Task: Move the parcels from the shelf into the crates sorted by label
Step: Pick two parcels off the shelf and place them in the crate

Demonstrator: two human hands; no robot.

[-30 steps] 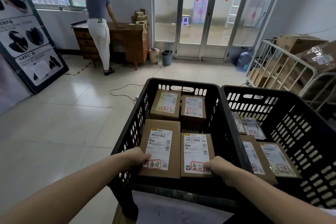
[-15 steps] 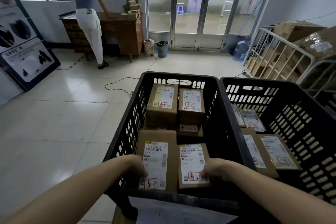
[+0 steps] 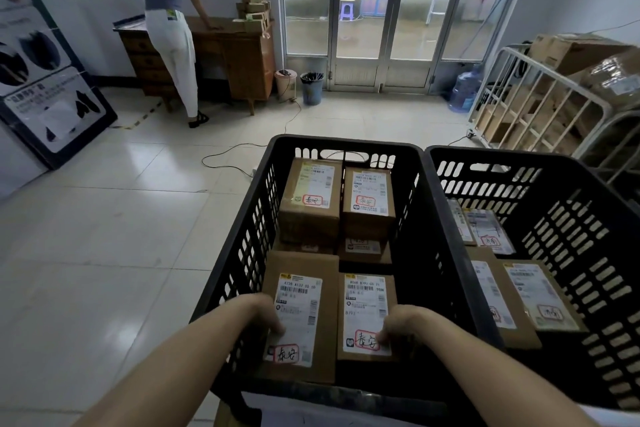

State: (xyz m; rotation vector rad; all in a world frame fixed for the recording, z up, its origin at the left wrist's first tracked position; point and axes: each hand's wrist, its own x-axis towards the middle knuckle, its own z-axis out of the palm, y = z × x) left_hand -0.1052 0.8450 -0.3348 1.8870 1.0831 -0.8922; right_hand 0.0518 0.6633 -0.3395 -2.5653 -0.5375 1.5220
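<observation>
In the left crate [image 3: 239, 253], near end | left hand [image 3: 263, 314] fingers curled on left parcel [image 3: 299, 315]; right hand [image 3: 398, 322] gripping right parcel [image 3: 367, 315] | advice: seat both flat, side by side, labels up, then let go.

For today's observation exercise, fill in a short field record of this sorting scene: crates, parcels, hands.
left crate: four parcels on top, more beneath
right crate: flatter parcels lying inside
left hand: on near-left parcel
right hand: on near-right parcel
labels: red-boxed handwriting on each
background: person at wooden desk
</observation>
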